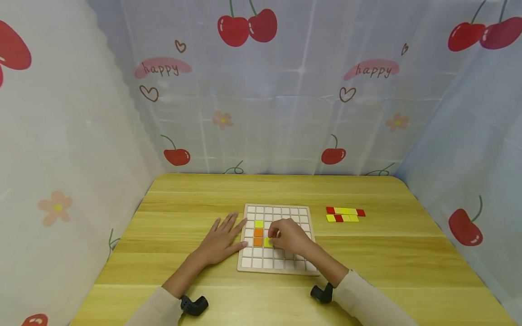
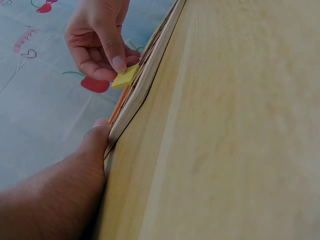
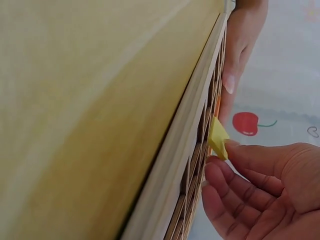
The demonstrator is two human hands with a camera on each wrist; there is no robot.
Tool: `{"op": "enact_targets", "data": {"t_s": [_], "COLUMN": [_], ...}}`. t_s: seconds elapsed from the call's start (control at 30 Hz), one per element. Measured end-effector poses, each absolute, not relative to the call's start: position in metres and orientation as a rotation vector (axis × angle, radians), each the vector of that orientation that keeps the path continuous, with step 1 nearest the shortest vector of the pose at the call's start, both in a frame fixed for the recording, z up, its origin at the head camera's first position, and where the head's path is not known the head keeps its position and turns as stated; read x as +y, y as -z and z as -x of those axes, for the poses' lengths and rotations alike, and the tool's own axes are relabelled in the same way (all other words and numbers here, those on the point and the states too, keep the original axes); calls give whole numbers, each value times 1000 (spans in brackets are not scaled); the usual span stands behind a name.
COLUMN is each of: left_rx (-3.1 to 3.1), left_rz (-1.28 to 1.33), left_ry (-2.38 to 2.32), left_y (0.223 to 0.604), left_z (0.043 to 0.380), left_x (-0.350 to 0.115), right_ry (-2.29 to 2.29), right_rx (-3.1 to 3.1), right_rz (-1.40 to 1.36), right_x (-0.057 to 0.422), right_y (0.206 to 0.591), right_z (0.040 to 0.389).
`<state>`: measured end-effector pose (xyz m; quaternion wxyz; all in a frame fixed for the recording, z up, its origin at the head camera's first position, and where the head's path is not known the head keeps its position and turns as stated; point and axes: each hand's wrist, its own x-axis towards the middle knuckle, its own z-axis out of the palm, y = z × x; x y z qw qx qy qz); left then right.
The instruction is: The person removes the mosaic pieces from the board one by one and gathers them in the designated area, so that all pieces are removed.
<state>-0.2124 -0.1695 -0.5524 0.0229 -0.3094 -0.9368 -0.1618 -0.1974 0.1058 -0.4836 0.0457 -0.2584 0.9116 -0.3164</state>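
My right hand (image 1: 288, 236) pinches a small yellow square tile (image 3: 218, 139) between thumb and fingers, tilted at the surface of a wooden grid board (image 1: 281, 272). In the head view the tile is just right of the lower of two orange tiles (image 1: 258, 242). Another yellow tile (image 1: 258, 224) lies in the grid above the orange ones. My left hand (image 1: 220, 240) lies flat with spread fingers, its thumb and fingertips touching the board's left edge. In the left wrist view the held yellow tile (image 2: 125, 76) shows under the right thumb.
Two rows of red and yellow tiles (image 1: 345, 214) lie on the wooden table (image 1: 195, 190) right of the board. Cherry-printed cloth (image 1: 269, 113) hangs behind the table and on both sides. A black device (image 1: 194, 306) sits on each wrist.
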Motion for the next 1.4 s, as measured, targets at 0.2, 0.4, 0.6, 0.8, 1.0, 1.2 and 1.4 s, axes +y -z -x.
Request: {"op": "enact_targets", "data": {"t_s": [0.2,0.4,0.6,0.8,1.0,1.2,1.4], "left_rx": [-2880,-2923,-2907,-2887,-2907,-2893,-2905], "left_rz": [958,955,964,976,983,980,980], "left_ry": [499,477,480,474,468,472,458], "left_y": [553,551,548,549,550,550,550], "left_z": [213,212,210,210,211,210,210], "left_x": [-170,-170,-169,-169,-170,-169,-168], "right_ry": [1067,1125,1159,1207,1232,1280,1328], "right_rx": [2743,2701,2742,2759,2763,2774,2785], "right_rz": [819,816,826,797,738,674,633], "right_x": [108,111,122,136,151,161,173], "right_y": [484,483,476,467,465,462,456], "right_z": [199,197,195,194,195,198,201]}}
